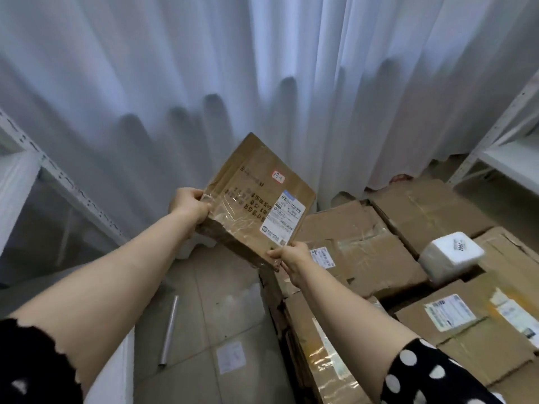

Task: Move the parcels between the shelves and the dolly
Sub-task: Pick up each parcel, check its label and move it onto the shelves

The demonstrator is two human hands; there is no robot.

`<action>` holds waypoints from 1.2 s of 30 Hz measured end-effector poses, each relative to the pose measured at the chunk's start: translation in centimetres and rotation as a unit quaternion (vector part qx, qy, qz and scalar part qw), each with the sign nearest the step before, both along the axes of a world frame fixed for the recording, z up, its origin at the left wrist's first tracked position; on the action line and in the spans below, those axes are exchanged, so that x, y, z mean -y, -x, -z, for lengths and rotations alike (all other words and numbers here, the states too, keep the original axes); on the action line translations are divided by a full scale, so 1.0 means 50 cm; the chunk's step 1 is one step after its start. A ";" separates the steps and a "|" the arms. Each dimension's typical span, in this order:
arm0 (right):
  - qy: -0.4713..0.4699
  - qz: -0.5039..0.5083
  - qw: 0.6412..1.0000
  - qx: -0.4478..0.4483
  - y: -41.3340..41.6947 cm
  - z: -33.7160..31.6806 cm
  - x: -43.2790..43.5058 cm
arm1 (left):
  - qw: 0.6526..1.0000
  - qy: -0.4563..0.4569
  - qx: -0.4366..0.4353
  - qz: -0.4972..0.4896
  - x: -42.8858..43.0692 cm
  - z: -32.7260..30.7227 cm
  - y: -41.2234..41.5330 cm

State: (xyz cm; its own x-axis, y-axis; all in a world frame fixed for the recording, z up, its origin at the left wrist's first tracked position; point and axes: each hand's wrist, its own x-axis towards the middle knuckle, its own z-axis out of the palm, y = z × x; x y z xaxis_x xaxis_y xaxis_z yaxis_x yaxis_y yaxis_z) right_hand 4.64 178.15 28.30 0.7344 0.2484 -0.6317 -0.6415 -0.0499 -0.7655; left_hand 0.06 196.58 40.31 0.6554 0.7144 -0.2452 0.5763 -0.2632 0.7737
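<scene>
A pleated white curtain (pixel 262 68) is hanging behind the tiled floor (pixel 221 301). Crumpled, taped cardboard parcels (pixel 379 252) are lying stacked at right. A flat labelled box (pixel 253 199) is tilting in midair, with the left hand (pixel 189 208) and right hand (pixel 291 260) gripping opposite edges.

Your left hand (pixel 189 207) gripping the raised cardboard parcel's (pixel 253 193) left edge, your right hand (pixel 291 259) pinching its near corner, stacked boxes (pixel 379 252) right of your right hand

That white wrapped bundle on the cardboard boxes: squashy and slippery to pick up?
Probably soft: the white bundle has rounded, puffy corners, unlike the cardboard boxes beneath. Its wrap looks smooth, so it might slip a little. It seems to rest tilted beside a gap between boxes, so a push could tip it.
</scene>
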 end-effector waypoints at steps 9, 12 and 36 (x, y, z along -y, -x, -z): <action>0.061 0.156 0.984 -0.058 -0.270 0.081 0.068 | 0.982 0.058 -0.015 0.178 0.025 0.130 -0.406; 0.090 0.201 0.974 -0.060 -0.346 0.109 0.080 | 0.971 0.070 -0.029 0.226 0.036 0.173 -0.523; 0.177 0.049 0.953 -0.241 -0.355 0.298 -0.146 | 0.894 -0.040 -0.255 0.365 -0.112 0.449 -0.630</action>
